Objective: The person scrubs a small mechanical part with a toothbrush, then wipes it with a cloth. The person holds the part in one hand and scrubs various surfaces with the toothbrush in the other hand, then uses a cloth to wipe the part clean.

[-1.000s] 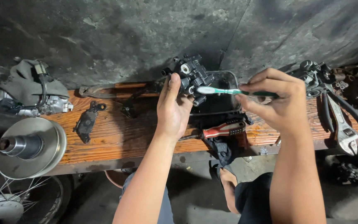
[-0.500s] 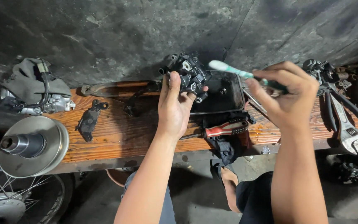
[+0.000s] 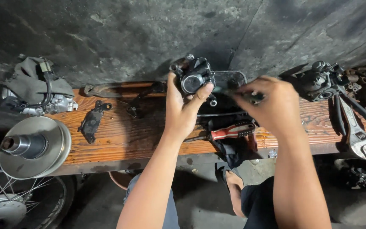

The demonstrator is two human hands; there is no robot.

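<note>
Two hands [image 3: 183, 111], greasy black metal caliper [image 3: 195, 77]

Toothbrush [image 3: 238, 94] now lower, back against the black part [image 3: 193, 78].

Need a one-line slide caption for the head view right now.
Left hand holds a black caliper-like part above a wooden bench while the right hand grips a brush handle beside it.

1. Packages: none seen on or around the wooden bench [image 3: 119, 140].
2. Labels: none can be made out on any part lying on the bench; surfaces are dark and grimy.
3. Signs: none on the concrete wall behind the bench.
4. Screens: none in view.
</note>
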